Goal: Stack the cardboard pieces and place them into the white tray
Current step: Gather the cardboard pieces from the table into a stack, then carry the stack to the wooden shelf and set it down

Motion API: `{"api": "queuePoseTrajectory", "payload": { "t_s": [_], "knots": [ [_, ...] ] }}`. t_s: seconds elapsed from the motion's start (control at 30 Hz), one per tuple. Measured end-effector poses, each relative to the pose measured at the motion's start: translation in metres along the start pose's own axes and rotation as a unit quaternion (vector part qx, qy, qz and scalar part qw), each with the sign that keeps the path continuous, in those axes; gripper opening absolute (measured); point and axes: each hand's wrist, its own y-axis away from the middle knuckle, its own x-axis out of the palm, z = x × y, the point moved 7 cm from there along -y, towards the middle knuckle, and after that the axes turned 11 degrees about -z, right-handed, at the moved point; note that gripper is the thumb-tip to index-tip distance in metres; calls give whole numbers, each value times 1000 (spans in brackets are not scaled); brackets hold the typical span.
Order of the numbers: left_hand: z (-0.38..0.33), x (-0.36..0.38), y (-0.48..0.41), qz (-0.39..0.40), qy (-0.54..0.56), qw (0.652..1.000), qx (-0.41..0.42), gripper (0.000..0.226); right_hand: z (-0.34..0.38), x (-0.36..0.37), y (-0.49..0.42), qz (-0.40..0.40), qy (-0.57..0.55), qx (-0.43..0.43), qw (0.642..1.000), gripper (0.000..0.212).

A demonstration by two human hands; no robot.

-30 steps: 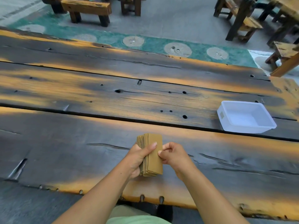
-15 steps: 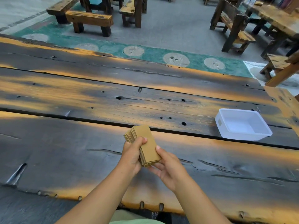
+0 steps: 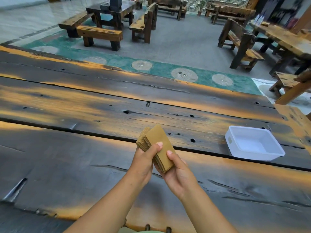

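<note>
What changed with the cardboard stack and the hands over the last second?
The cardboard stack went from flat against the table, squared up between both hands, to lifted and tilted, its far end fanned. The right hand shifted from pinching its side to cupping it from below; the left hand kept its thumb on top. The white tray stayed empty on the table.

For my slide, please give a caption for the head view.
Both hands, left and right, hold a cardboard stack above the wooden table; white tray empty.
</note>
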Motion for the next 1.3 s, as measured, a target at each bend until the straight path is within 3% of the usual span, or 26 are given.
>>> {"api": "queuePoseTrajectory", "payload": {
  "t_s": [0.13,0.23,0.33,0.5,0.63,0.77,0.87,1.03,1.3],
  "knots": [
    [2,2,4,53,17,997,-52,42,27,2,-6,-7,88,-64,994,42],
    [-4,-8,0,32,62,995,-67,47,51,2,-5,-50,190,-113,974,42],
    [-17,-18,-6,8,8,998,-63,65,71,0,0,-71,328,-162,928,44],
    [-23,-17,-3,7,-100,993,-61,73,78,4,9,-22,403,-188,895,42],
    [-17,-18,-2,-53,-133,988,-59,52,71,10,9,-11,387,-194,902,41],
    [-19,-13,-8,-78,-148,986,-24,36,61,7,7,-49,360,-210,908,37],
    [-23,-5,-7,-79,-145,986,-6,38,58,6,4,-70,351,-217,908,37],
    [-27,-2,-3,-104,-184,976,51,42,59,6,-1,-82,355,-214,906,55],
    [-40,3,-4,-127,-245,955,108,38,60,2,-9,-49,333,-203,919,57]
  ]
}}
